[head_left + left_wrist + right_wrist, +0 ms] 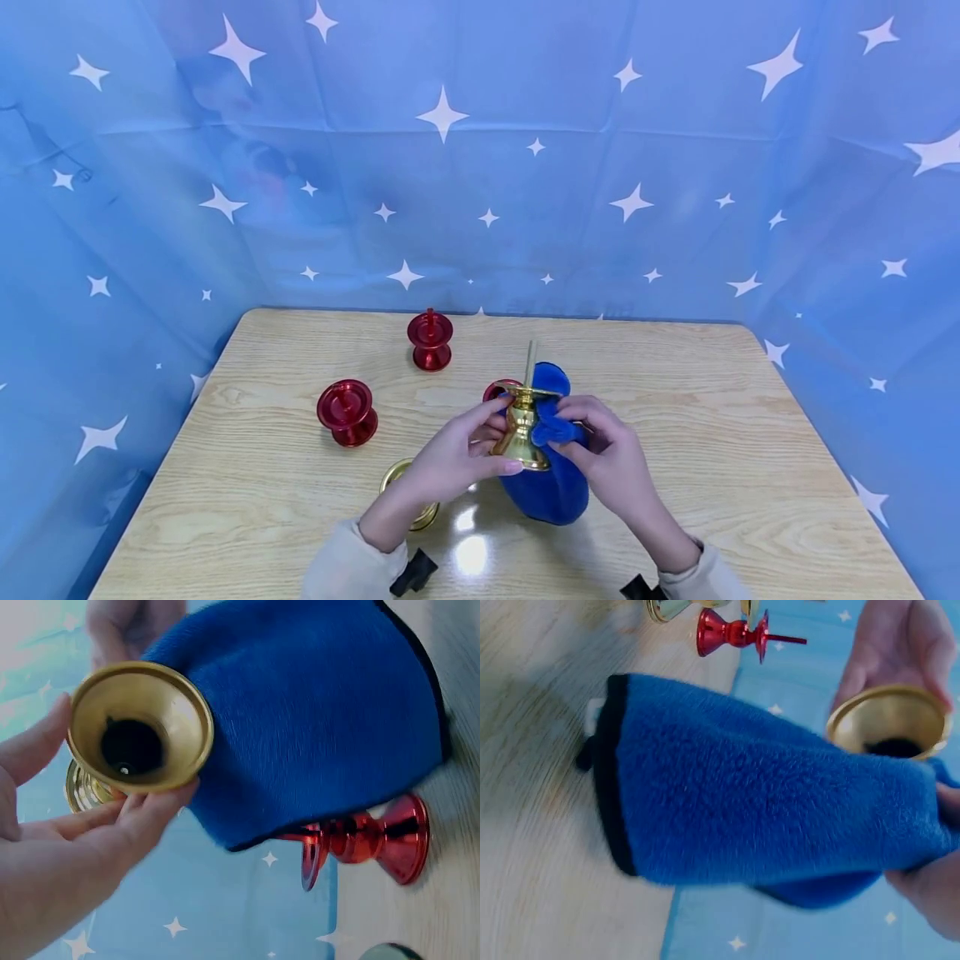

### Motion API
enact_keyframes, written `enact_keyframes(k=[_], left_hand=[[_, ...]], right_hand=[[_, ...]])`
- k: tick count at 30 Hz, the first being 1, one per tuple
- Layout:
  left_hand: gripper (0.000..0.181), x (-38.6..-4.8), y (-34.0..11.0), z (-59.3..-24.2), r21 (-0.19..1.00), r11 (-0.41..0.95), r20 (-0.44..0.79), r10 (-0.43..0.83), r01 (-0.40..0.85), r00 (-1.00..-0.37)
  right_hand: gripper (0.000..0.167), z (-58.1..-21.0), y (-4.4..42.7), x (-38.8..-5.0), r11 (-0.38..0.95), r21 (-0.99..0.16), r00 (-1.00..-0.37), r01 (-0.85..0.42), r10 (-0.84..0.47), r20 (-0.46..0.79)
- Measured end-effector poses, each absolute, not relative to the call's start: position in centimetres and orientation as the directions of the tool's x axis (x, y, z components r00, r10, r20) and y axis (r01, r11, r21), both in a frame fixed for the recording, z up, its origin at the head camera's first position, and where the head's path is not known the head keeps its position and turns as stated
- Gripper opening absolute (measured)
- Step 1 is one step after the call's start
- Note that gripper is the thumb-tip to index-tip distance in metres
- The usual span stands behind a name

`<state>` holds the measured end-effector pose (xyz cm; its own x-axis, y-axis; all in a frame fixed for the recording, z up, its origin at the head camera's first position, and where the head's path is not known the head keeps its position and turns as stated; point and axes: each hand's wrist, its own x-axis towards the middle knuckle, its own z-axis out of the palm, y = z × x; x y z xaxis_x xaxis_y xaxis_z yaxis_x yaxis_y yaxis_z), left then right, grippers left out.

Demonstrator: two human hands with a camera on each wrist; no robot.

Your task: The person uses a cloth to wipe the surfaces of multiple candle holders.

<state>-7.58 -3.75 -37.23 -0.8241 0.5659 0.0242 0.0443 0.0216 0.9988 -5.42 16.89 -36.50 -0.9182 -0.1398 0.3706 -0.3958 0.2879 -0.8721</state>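
Observation:
My left hand grips a shiny gold candle holder around its body and base. The holder stands nearly upright above the table, its dish and thin spike on top. In the left wrist view the hollow underside of the candle holder faces the camera. A blue plush cloth with a dark edge hangs from my right hand, which pinches it against the holder's right side. The hanging cloth covers part of the holder in the right wrist view.
Two red candle holders, one at left and one at the back, stand on the wooden table. Another red holder is mostly hidden behind my hands. A second gold holder shows partly behind my left forearm. A blue starry curtain hangs behind.

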Motion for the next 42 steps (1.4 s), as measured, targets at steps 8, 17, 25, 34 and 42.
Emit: enact_keyframes(k=[8, 17, 25, 34, 42], left_hand=[[0.070, -7.4, -3.7, -36.9, 0.993, -0.100, 0.020, 0.628, -0.055, -0.778], [0.077, -6.9, -2.4, -37.1, 0.946, 0.261, 0.053, 0.461, 0.193, -0.886], [0.077, -7.5, -3.7, -36.8, 0.992, -0.114, 0.033, 0.607, -0.046, -0.794], [0.074, -7.4, -4.1, -36.6, 0.953, -0.262, 0.080, 0.698, -0.150, -0.712], [0.065, -6.8, -2.7, -37.1, 0.999, 0.024, 0.009, 0.460, 0.022, -0.888]], right_hand=[[0.025, -36.3, 17.7, -5.6, 0.204, -0.916, -0.936, -0.346, -0.149, 0.320], [0.036, -36.6, 16.3, -4.9, 0.492, -0.674, -0.819, -0.551, -0.166, 0.548], [0.031, -36.4, 17.5, -4.9, 0.200, -0.851, -0.873, -0.486, -0.157, 0.462], [0.029, -37.1, 18.3, -5.4, 0.123, -0.949, -0.953, -0.289, -0.126, 0.274], [0.032, -35.5, 17.2, -4.7, 0.286, -0.802, -0.851, -0.524, -0.128, 0.510]])
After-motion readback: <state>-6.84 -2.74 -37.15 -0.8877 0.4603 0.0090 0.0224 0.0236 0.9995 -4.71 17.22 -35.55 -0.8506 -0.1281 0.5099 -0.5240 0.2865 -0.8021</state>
